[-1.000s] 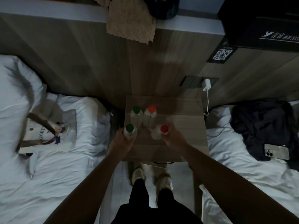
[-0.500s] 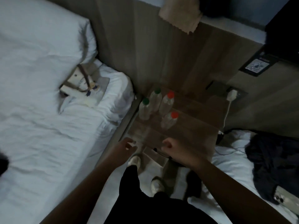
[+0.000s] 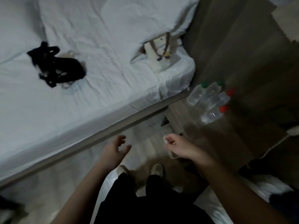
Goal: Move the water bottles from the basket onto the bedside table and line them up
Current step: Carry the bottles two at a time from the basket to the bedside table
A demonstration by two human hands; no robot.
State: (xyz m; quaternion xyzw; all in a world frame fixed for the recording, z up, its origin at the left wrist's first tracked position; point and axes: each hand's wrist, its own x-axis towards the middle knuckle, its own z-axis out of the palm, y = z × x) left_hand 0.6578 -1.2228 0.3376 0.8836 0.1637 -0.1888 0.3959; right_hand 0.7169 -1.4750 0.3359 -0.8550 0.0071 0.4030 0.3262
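Two green-capped water bottles (image 3: 196, 94) and two red-capped water bottles (image 3: 212, 114) stand close together on the wooden bedside table (image 3: 234, 136) at the right, blurred by motion. My left hand (image 3: 114, 151) hovers over the floor beside the bed, fingers spread and empty. My right hand (image 3: 179, 147) hangs near the table's front corner, fingers loosely curled and apart, holding nothing. Both hands are well short of the bottles. A black mesh-like object (image 3: 56, 67), possibly the basket, lies on the white bed at the upper left.
The white bed (image 3: 97, 88) fills the left and centre, its frame edge running diagonally. A cream tote bag (image 3: 160, 49) lies near the pillow. A wooden headboard wall (image 3: 234, 46) rises behind the table. My shoes (image 3: 156, 169) stand on the pale floor between bed and table.
Both hands let go of the front bottles and drew back from the table. The view swung left, so the bed fills the frame and the bottles sit at the right.
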